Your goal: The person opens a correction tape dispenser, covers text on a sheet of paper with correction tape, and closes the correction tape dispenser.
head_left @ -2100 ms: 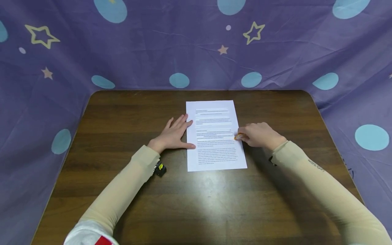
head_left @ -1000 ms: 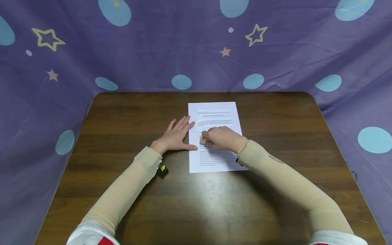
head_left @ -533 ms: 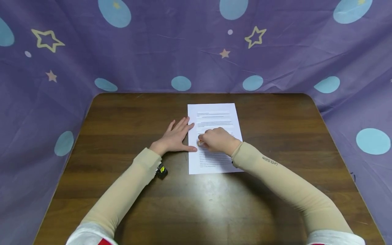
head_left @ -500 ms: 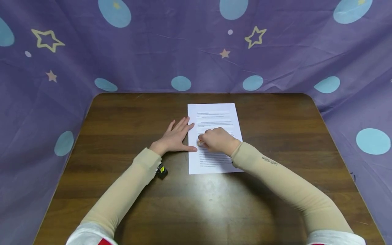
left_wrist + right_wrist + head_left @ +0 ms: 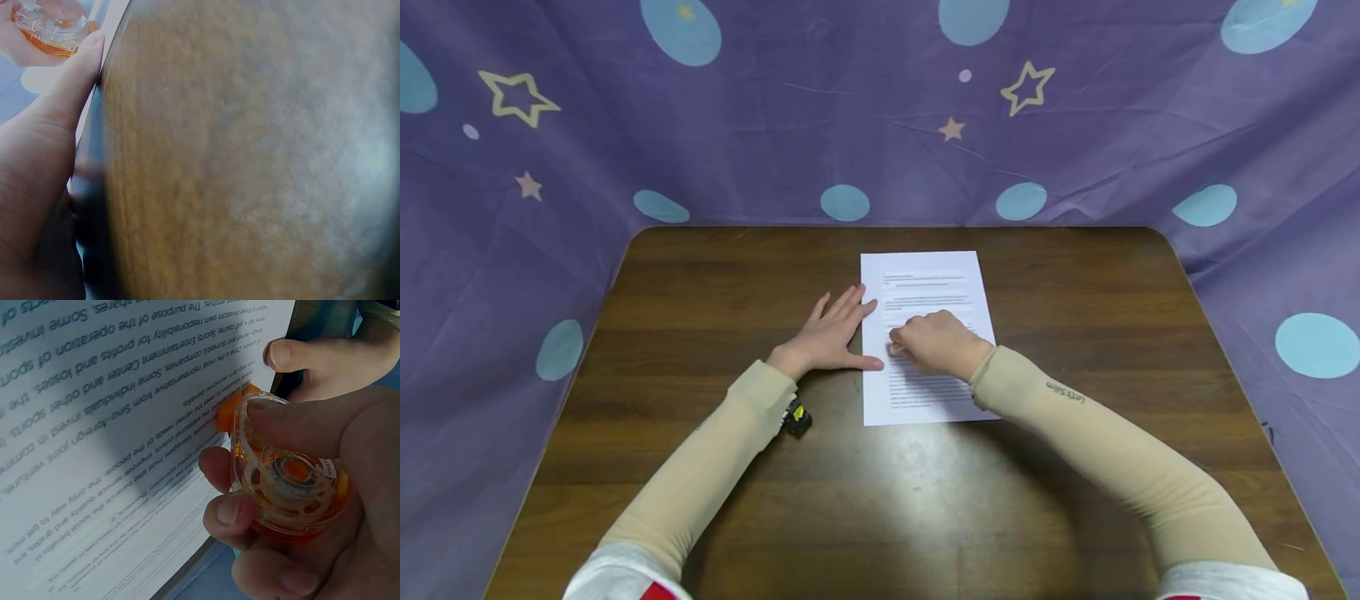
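A printed sheet of paper (image 5: 925,408) lies on the table, white strips covering some text lines in its upper half. My left hand (image 5: 823,340) rests with spread fingers on the sheet's left edge. In my right hand (image 5: 942,343) is a clear correction tape dispenser (image 5: 290,487) with orange parts, gripped between thumb and curled fingers. Its orange tip (image 5: 232,412) is right at the paper, beside the left ends of the lines around mid-page. The left wrist view catches the dispenser (image 5: 50,31) just beyond my left thumb. My right hand hides part of the text.
The brown wooden table (image 5: 917,508) extends around the sheet on all sides. A purple curtain (image 5: 760,125) with stars and blue ovals encloses its back and sides. A small black device (image 5: 797,418) sits at my left wrist.
My right hand has moved the correction tape dispenser from the sheet's right edge to its left side, then shifted only slightly. My left hand stays in place on the paper.
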A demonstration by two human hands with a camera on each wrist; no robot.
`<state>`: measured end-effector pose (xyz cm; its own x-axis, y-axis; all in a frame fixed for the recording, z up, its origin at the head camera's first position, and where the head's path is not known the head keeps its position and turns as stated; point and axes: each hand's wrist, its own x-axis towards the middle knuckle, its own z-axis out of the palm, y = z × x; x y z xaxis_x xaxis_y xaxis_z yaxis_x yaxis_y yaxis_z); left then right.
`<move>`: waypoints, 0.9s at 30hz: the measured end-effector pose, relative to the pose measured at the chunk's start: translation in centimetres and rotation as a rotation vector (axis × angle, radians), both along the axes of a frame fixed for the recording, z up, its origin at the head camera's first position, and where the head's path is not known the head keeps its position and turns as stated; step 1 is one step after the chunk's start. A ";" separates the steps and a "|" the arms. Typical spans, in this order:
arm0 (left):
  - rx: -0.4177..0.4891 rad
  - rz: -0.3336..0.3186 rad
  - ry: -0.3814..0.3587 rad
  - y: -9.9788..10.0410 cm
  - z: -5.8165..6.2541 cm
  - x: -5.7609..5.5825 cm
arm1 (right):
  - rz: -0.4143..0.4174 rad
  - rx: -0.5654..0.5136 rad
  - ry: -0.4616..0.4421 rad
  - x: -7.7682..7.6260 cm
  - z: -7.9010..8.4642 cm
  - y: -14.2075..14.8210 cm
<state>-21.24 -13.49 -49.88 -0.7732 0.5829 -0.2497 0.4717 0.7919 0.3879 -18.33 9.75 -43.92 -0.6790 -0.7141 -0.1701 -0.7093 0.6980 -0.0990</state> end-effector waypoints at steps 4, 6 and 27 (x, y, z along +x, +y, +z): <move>0.007 0.003 -0.012 0.0 -0.2 -0.2 | -0.014 0.006 -0.009 -0.1 0.0 0.5; 0.011 0.006 -0.015 0.0 -0.3 -0.3 | -0.023 0.010 -0.016 -0.1 0.0 0.8; 0.012 0.020 -0.026 0.2 0.5 0.2 | -0.036 -0.012 0.008 0.1 -0.2 3.1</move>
<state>-21.04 -13.27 -49.35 -0.7782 0.5704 -0.2628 0.4452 0.7962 0.4097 -18.19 12.84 -44.08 -0.7054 -0.6914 -0.1562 -0.6847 0.7216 -0.1019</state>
